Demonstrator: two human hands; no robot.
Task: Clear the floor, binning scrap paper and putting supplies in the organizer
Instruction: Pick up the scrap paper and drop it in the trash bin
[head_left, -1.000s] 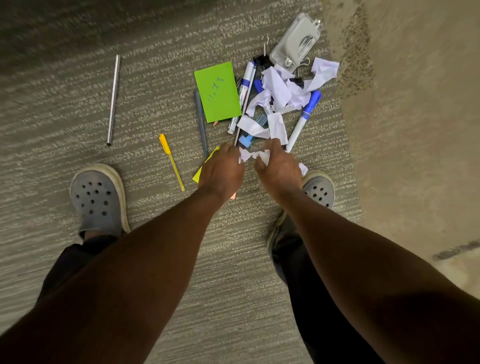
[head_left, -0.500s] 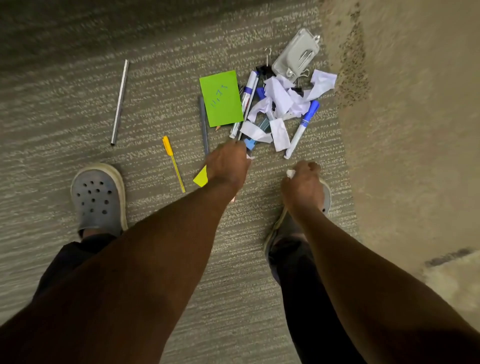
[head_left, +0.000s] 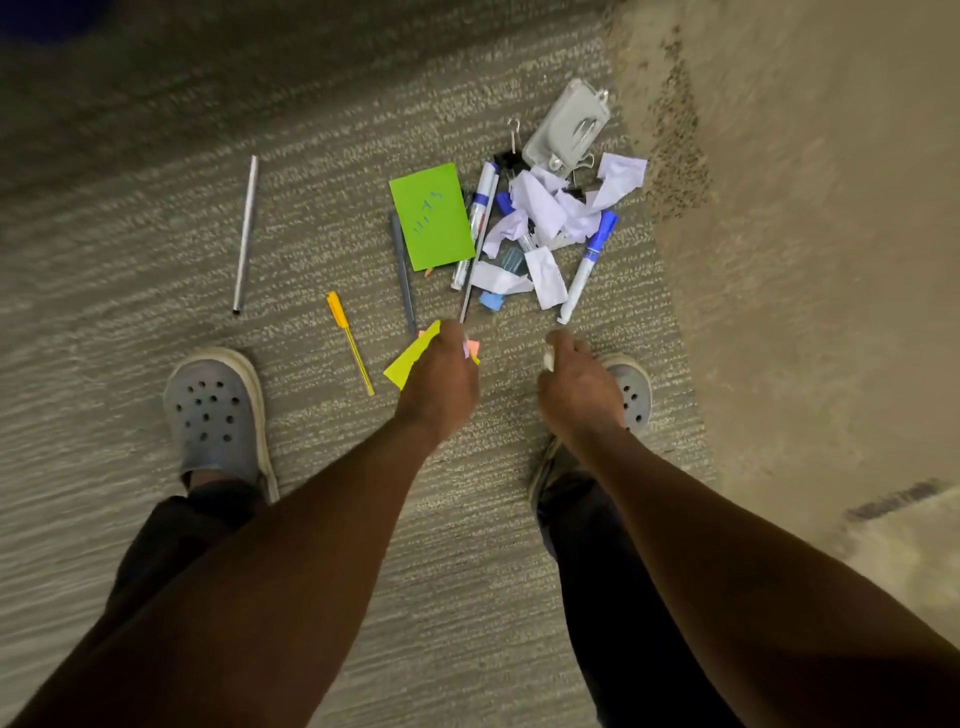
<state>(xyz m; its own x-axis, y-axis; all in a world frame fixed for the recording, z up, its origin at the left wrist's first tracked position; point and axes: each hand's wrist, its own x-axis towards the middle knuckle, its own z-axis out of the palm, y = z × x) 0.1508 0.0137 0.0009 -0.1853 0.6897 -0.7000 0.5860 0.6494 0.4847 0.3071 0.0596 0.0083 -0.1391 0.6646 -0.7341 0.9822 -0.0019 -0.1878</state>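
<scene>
- My left hand (head_left: 441, 379) hangs curled over the yellow sticky note (head_left: 408, 364) on the floor (head_left: 130, 270); a pale scrap shows at its fingertips, so I judge it holds paper, though the grip itself is hidden.
- My right hand (head_left: 574, 387) is curled round a small white wad (head_left: 548, 362).
- The heap of torn paper (head_left: 540, 218) lies ahead of both hands, slightly right, tangled with markers (head_left: 587, 267).
- The markers' long axes run roughly away from me.
- My right hand looks slightly nearer the heap's scraps; the left is nearer the green card (head_left: 431, 223).
</scene>
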